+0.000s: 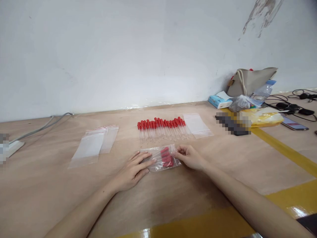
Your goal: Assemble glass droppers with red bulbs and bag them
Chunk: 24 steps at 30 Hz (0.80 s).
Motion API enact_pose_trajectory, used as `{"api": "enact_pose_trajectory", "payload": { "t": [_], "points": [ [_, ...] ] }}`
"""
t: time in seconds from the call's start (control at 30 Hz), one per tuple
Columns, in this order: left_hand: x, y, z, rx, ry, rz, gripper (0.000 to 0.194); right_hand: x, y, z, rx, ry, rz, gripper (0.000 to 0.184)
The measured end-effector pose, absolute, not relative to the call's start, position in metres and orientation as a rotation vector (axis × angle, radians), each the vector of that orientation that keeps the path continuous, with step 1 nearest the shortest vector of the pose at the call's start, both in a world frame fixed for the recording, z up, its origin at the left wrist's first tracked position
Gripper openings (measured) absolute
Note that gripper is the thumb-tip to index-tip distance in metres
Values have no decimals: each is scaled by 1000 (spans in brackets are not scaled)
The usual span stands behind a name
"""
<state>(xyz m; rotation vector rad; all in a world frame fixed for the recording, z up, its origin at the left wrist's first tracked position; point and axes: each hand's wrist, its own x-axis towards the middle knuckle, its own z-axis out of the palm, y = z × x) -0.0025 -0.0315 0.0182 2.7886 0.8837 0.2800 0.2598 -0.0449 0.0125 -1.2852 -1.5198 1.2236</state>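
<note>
A clear zip-lock bag lies on the table in front of me. Inside it are several glass droppers with red rubber bulbs, the bulbs toward the right end. My left hand rests on the bag's left part, fingers spread and pressing lightly. With thumb and fingertips, my right hand pinches the bag's right edge. Just beyond the bag, many loose droppers lie side by side, red bulbs pointing away from me. Flat bags overlap to the left, and another flat bag is right of the loose droppers.
At the right stand a blue tissue pack, a grey bag and a yellow tissue pack. A phone and black cables lie farther right. Yellow tape crosses the table; a wall is behind.
</note>
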Motion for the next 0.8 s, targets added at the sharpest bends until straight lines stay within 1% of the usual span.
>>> {"api": "enact_pose_trajectory", "payload": {
  "t": [0.1,0.2,0.27,0.37,0.47,0.53,0.57,0.67,0.7,0.8],
  "points": [
    [-3,-31,20,2749,891,278,43,262,-45,16,-1306,-1522,1299,31],
    [-5,-29,24,2705,854,259,47,266,-43,16,-1359,-1469,1262,28],
    [-7,-27,27,2682,821,247,47,267,-41,13,-1415,-1427,1239,30],
    [-11,-24,30,2655,783,228,44,267,-40,6,-1439,-1452,1194,38],
    [-15,-20,31,2607,751,221,42,266,-42,2,-1416,-1582,1024,55],
    [-14,-20,30,2578,793,303,40,264,-45,5,-1445,-1699,936,59],
    [-11,-21,30,2568,840,378,39,262,-47,7,-1464,-1765,891,56],
    [3,-29,31,2565,1010,618,32,258,-53,14,-1428,-1974,827,27],
    [9,-33,32,2582,1047,650,29,257,-54,16,-1383,-2025,834,23],
    [24,-49,40,2700,1101,550,30,259,-56,16,-1282,-2057,840,25]
  ]
}}
